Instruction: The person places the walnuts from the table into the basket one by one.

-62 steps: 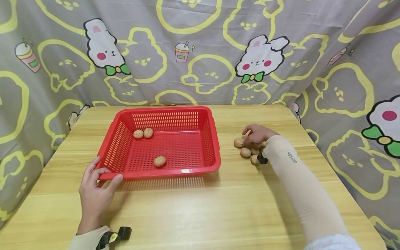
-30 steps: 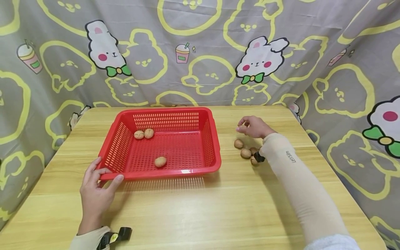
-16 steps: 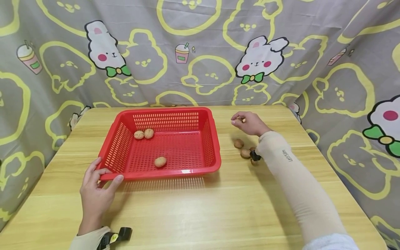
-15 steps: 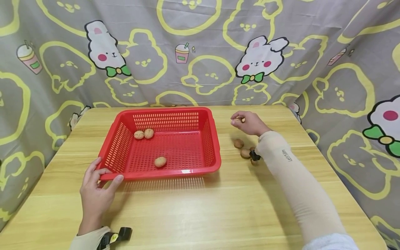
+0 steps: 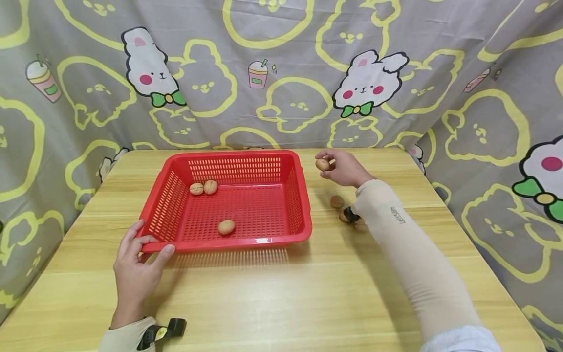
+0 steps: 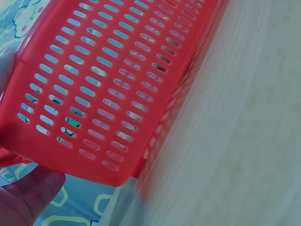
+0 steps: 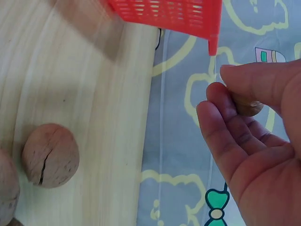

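My right hand pinches a walnut above the table, just right of the red plastic basket. In the right wrist view the fingers partly hide that walnut. My left hand grips the basket's near left corner, thumb on the front rim and fingers at the side. Inside the basket, two walnuts sit together at the back left, and a single walnut lies near the front. Below the right wrist several walnuts rest on the table, partly covered by the arm; one shows a dark crack.
The light wood table extends in front of the basket and to its right. A grey curtain with cartoon rabbits hangs along the back and both sides. A black wrist camera is strapped to the left wrist.
My right hand has lifted a walnut from the loose group and carried it left and away from me, towards the basket's right side. The left hand and basket have stayed in place.
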Demonstrator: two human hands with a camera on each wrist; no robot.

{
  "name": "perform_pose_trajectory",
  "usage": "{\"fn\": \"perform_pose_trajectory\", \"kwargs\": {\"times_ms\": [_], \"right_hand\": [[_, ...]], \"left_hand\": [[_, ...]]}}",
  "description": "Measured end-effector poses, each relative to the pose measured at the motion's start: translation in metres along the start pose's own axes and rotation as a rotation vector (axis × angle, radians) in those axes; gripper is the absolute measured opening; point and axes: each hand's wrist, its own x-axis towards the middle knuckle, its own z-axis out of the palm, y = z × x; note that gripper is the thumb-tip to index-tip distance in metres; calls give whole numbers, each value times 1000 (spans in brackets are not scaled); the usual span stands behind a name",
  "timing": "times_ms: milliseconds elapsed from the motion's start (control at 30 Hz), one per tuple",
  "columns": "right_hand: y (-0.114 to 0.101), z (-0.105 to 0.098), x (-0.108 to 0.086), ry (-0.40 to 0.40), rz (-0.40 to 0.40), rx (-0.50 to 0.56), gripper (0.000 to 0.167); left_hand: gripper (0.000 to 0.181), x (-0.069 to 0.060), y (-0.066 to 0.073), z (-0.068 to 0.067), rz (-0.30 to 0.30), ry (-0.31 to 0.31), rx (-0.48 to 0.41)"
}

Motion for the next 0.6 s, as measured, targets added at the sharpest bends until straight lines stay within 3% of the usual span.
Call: {"fn": "perform_pose_trajectory", "kwargs": {"times_ms": [600], "right_hand": [[-35, 8, 14, 7, -15, 27, 46]], "left_hand": [[32, 0, 0, 1, -16, -3, -1]]}}
